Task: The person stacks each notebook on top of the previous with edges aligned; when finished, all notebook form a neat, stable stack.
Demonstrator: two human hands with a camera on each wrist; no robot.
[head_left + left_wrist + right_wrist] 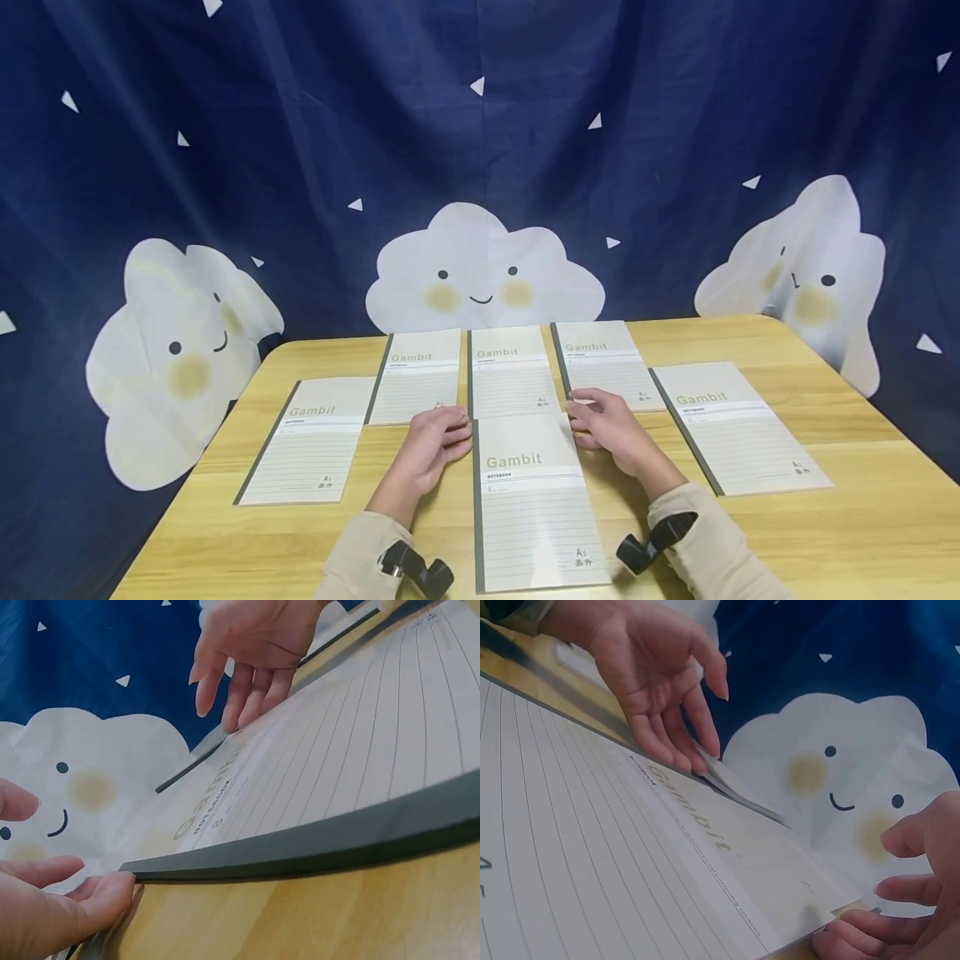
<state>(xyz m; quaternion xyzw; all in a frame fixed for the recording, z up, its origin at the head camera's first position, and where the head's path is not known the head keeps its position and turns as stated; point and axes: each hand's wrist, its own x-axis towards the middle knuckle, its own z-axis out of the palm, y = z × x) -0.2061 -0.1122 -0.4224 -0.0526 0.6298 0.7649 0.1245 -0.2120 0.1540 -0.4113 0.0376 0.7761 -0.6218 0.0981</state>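
A cream notebook [536, 521] with a dark grey spine and "Gambit" on its cover lies flat, nearest to me in the middle of the table. My left hand [432, 446] rests beside its upper left corner, and in the left wrist view a fingertip touches the end of the dark spine [315, 851]. At the upper right corner is my right hand [617, 429], fingers loosely bent. From the right wrist view, the lower fingers of that hand [907, 900] lie against the cover's corner. Neither hand grips the notebook.
Behind it stand three like notebooks in a row: left [416, 379], middle [510, 383], right [600, 371]. Another lies at the far left [307, 450], one more at the right [750, 437]. A blue curtain [480, 150] with clouds hangs behind the wooden table [862, 517].
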